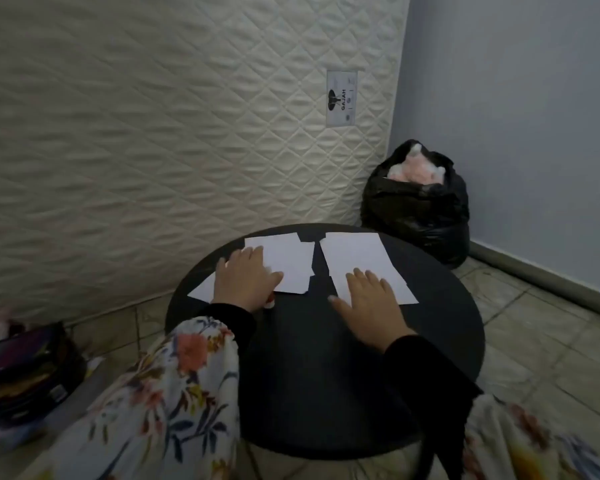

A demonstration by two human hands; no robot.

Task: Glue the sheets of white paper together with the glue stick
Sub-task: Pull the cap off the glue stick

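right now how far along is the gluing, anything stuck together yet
Done: the sheets are laid out on the round black table in two overlapping groups, the left paper group and the right paper group. Whether any are bonded cannot be told. In hand: the left hand and right hand rest flat on them. Left: gluing; only a small red-and-white object, possibly the glue stick, peeks out under the left hand.

Both palms down on the round black table (pixel 326 375): left hand (pixel 245 280) and right hand (pixel 371 301) flat on white paper sheets (pixel 357 258).
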